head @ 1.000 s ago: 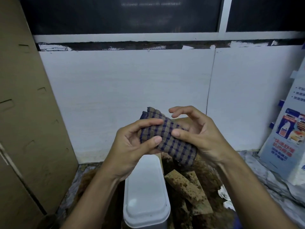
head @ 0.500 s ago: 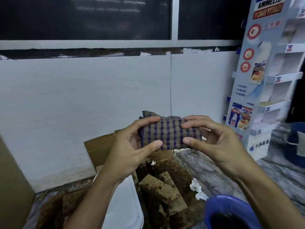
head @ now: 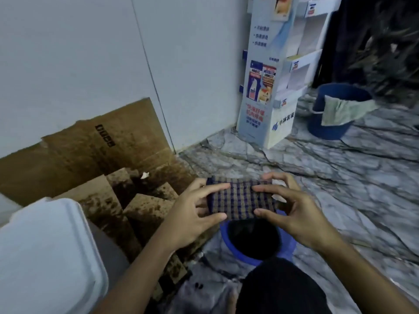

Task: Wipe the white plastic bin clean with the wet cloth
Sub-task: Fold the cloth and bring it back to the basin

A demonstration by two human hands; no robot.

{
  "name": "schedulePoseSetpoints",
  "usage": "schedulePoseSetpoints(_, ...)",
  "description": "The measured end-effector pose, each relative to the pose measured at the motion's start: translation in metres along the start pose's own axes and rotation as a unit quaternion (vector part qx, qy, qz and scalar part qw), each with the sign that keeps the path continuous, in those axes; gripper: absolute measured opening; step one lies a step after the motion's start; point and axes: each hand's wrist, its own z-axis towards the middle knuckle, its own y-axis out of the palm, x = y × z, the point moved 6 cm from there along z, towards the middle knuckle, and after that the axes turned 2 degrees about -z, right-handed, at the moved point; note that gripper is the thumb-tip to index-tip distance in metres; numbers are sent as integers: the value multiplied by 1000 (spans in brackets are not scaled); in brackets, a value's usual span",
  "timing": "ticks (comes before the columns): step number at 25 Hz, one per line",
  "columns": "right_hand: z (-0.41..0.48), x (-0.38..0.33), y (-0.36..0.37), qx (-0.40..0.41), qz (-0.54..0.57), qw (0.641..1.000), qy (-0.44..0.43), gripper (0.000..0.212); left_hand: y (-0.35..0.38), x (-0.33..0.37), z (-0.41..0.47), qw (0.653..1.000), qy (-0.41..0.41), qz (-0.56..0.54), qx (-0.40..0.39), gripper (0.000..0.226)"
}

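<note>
Head view, only camera.

- Centre of frame, slightly low: folded checked cloth (head: 240, 200), brown with dark blue lines, held flat and roughly level between both hands.
- Left hand (head: 192, 215) pinches the cloth's left end, thumb along the lower edge, forefinger across the upper edge, remaining fingers curled behind.
- Right hand (head: 297, 215) pinches the right end the same way: thumb on the lower edge, fingers bent over the top.
- Whether the cloth is wet cannot be told from here.
- Directly below the cloth: small blue basin (head: 288, 248) on the floor, interior dark; contents not readable.
- Lower left corner: white plastic bin (head: 45, 257), top surface facing the camera, rounded corners. Well apart from the cloth; neither hand touches it.
- Just right of the bin: stained brown cardboard pieces (head: 145, 207), heaped; a larger cardboard sheet (head: 102, 141) leans on the white wall (head: 79, 53) behind them.
- Upper centre-right: printed cardboard display stand (head: 267, 87) with white shelves, standing at the wall's corner.
- Right of the stand, upper right: dark blue bucket (head: 326, 130), a pale rag (head: 344, 109) draped over its rim.
- Floor (head: 340, 177): grey veined marble.
- Bottom centre: the person's knee in dark fabric (head: 278, 288).
</note>
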Motion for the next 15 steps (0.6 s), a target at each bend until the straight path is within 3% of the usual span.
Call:
schedulePoseSetpoints(8, -59, 191, 34, 49, -59, 992, 102, 51, 83, -181, 24, 991, -91, 27, -97, 63)
schedulePoseSetpoints(15, -90, 283, 68, 55, -98, 984, 136, 59, 121, -282, 21, 983, -108, 68, -132, 64)
